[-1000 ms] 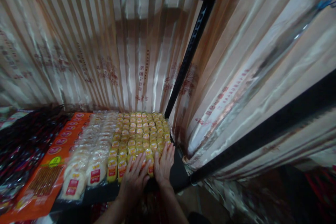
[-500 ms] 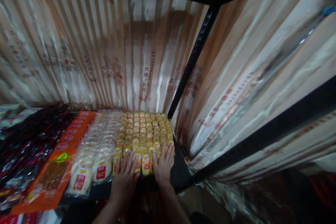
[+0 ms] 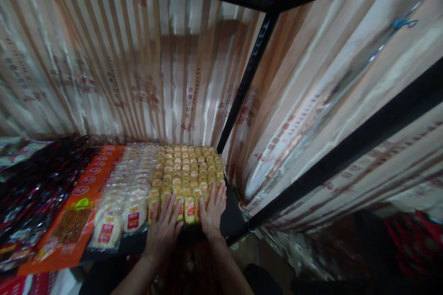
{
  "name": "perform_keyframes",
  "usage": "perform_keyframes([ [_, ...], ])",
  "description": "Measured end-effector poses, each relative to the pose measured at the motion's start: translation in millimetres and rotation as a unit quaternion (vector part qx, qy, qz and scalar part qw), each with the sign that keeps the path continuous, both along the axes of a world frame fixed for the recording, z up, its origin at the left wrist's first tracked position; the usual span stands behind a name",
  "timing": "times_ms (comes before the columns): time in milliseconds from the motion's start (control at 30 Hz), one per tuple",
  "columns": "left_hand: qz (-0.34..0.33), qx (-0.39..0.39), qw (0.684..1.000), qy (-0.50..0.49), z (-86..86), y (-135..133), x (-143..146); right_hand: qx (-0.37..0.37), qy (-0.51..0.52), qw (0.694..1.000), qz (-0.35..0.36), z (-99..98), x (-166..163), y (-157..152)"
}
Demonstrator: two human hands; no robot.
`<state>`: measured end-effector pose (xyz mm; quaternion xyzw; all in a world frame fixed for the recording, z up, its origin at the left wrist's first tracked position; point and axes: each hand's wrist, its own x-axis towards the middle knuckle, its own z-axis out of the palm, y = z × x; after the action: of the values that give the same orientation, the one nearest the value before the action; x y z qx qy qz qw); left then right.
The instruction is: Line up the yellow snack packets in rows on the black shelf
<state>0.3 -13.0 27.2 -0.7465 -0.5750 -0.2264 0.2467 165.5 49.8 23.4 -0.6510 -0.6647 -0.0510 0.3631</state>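
Observation:
Rows of small yellow-wrapped snack packs (image 3: 185, 166) stand packed together on a dark shelf (image 3: 232, 214). My left hand (image 3: 165, 221) lies against the front left of the rows, fingers stretched out and slightly apart. Against the front right corner rests my right hand (image 3: 212, 209), its fingers also extended and the thumb apart. Between the hands, a few front packs show red and white labels. Just left of the yellow packs are two rows of clear-wrapped round white crackers (image 3: 135, 216). Neither hand is wrapped round anything.
Left of the crackers lie orange snack bags (image 3: 71, 223) picturing brown sticks, then dark glossy packets (image 3: 31, 198). A black upright post (image 3: 247, 83) and a slanting black bar (image 3: 332, 156) frame the right side. Printed, pleated sheeting (image 3: 145, 69) hangs behind.
The view has shifted slightly, so the shelf corner and bar sit a little further left. Both hands stay on the front of the yellow packs, with hardly any movement against them.

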Motion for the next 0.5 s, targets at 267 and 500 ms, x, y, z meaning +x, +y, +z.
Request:
perform_keyframes([
  [267, -0.179, -0.074, 0.981, -0.031, -17.2, -76.1, 25.5, 0.028, 0.149, 0.985, 0.083, 9.9, 1.5, -75.8],
  [500, -0.109, -0.325, 0.927, -0.152, -77.1, -127.0, 30.0, -0.123, 0.199, 0.969, 0.080, -59.3, -4.2, -163.9],
])
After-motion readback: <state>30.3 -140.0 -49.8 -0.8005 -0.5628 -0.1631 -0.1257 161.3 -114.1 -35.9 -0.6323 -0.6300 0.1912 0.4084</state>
